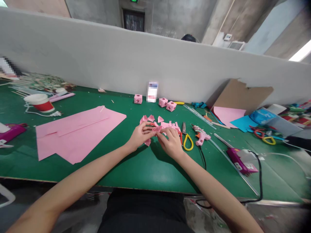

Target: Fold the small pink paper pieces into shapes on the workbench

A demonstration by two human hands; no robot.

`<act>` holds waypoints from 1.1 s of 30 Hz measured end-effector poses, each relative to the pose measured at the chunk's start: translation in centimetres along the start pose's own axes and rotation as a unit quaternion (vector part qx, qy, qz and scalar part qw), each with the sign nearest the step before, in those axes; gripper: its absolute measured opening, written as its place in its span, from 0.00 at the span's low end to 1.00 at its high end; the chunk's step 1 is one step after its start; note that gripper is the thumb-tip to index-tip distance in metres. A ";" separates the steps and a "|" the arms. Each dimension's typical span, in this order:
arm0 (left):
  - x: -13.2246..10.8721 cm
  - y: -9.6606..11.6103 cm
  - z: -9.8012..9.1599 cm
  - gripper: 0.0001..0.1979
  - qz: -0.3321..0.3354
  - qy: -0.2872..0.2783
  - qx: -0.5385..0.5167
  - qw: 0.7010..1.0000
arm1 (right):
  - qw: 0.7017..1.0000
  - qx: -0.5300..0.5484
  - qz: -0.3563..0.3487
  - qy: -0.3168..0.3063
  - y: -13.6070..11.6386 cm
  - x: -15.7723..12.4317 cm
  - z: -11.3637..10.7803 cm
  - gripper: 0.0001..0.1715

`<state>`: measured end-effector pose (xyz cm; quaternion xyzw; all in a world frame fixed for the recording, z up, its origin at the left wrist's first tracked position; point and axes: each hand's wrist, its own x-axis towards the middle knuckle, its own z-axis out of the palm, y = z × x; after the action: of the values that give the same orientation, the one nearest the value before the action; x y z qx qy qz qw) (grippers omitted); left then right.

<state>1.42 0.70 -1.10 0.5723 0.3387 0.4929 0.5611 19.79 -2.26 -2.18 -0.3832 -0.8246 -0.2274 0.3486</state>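
Item under handling: a small pink paper piece (157, 128), located above the desk (148, 171) at its middle, directly in front of the person. The left hand (139, 137) and the right hand (172, 142) meet at it; the fingers of both are drawn narrow and hold the piece between their tips. Its exact shape is partly hidden by the fingers.

Immediately around the hands: loose curved pink petals (151, 117), and just beyond the right hand a heap of pink scraps (173, 125). Right of the heap, scissors (188, 142) with a yellow handle loop lie flat, points away from the person. Near them, further right, rests a pink glue gun (202, 138) with a black cord.

Behind the hands, three pink paper cubes with cut-out openings stand near the partition (136, 58): one cube (138, 99) to the left of a blurred upright card (152, 92), two (167, 104) to its right.

Outer left: large pink sheets (82, 136) lying flat, and a red-and-white cup (41, 103). Outer right: a purple power strip (240, 161) and a brown cardboard piece (240, 97) leaning on the partition.
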 end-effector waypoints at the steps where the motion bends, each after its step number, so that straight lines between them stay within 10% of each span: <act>1: 0.1 -0.2 -0.1 0.21 0.003 0.006 0.011 1.000 | 1.000 0.010 0.001 -0.005 -0.1 0.0 0.1 0.15; 11: 0.2 0.5 -0.2 0.17 -0.022 0.046 -0.022 0.998 | 0.978 0.173 0.110 0.036 -0.3 0.1 0.2 0.19; 33: 0.0 0.5 0.0 0.18 -0.034 0.023 0.011 0.999 | 0.971 0.222 0.081 0.035 0.3 0.3 0.7 0.16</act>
<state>1.29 0.63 -0.61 0.5556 0.3758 0.4828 0.5630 19.60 -1.46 -2.35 -0.3535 -0.8077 -0.0225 0.4713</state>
